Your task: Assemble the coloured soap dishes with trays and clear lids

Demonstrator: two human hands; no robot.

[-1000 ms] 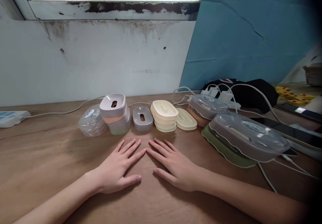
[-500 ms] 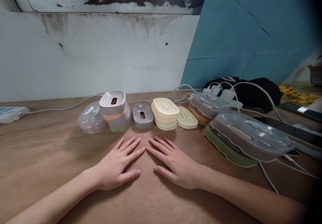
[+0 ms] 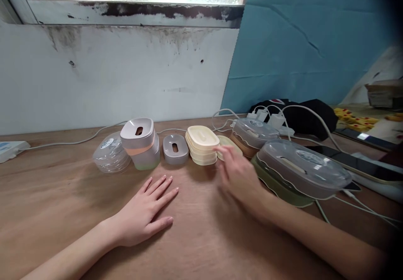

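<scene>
My left hand (image 3: 141, 217) lies flat on the wooden table with its fingers spread and holds nothing. Raised and slightly blurred, my right hand (image 3: 242, 179) is in front of a flat pale yellow lid (image 3: 227, 140), partly covering it; its thumb and fingers are apart. Its fingertips come close to a stack of pale yellow lids (image 3: 203, 143); whether they touch cannot be made out. Left of that stack sits a small grey slotted piece (image 3: 175, 159). Beyond my left hand stand stacked lilac containers (image 3: 143, 154) with an orange band, beside stacked clear round lids (image 3: 110, 156).
On the right are large clear oval covers (image 3: 302, 166) over green pieces (image 3: 283, 192), with another clear cover (image 3: 255, 131) behind. White chargers and cables (image 3: 277, 120), a black cloth (image 3: 317, 114) and a phone (image 3: 371, 166) lie there. A white power strip (image 3: 11, 150) is far left.
My right hand has lifted off the table and moved forward and right towards the yellow lids. My left hand stays flat on the table. The view has shifted slightly.
</scene>
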